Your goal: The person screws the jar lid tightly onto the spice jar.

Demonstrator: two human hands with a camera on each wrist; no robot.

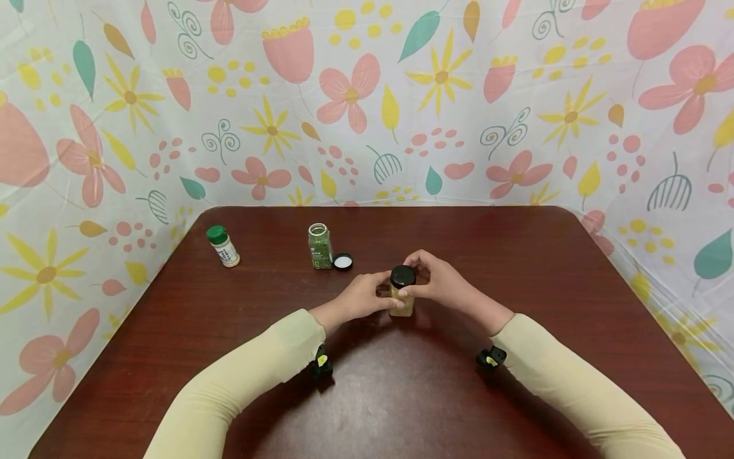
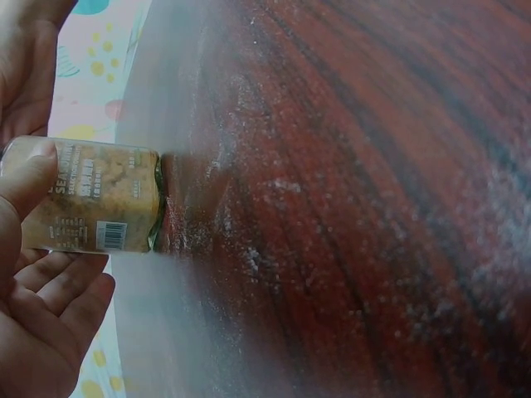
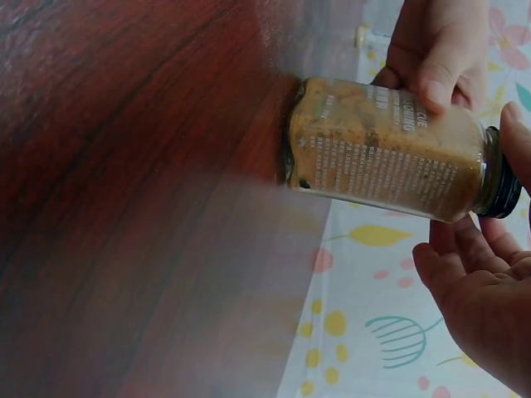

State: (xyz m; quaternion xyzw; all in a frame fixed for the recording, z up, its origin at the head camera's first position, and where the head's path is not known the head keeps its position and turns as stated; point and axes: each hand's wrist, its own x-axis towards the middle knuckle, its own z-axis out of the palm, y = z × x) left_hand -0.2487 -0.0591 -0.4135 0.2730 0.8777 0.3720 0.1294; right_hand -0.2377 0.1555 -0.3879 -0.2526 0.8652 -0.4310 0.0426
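The left hand grips the glass seasoning jar, upright midway between the left and right edges of the surface; the right hand holds its black lid. A green-capped shaker sits near the far left corner.

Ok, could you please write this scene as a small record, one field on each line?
left hand: holds the body of the yellow-brown jar
right hand: holds its black lid
green-filled jar: upright, uncovered
loose lid: beside the green-filled jar, white inside facing up
green-capped shaker: on the left, cap on
table: dark red-brown
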